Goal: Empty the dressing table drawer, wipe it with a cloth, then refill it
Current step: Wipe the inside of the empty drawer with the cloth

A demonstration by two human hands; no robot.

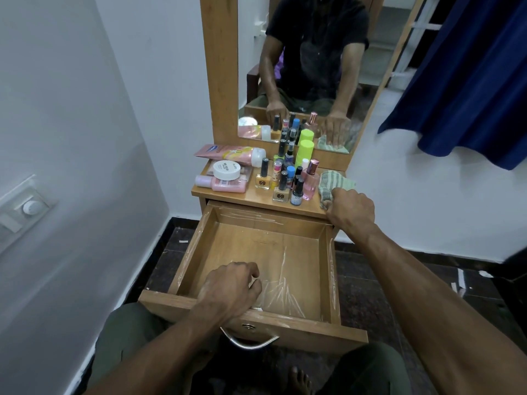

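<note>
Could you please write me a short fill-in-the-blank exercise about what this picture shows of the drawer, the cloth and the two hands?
1. The pulled-out drawer holds ____ cosmetics.
2. The right hand grips the striped cloth, which lies on the ____ of the dressing table.
3. The left hand rests at the drawer's ____ edge, just above its metal handle.
4. The green-capped bottle stands in front of the ____.

Missing words: no; top; front; mirror
</note>
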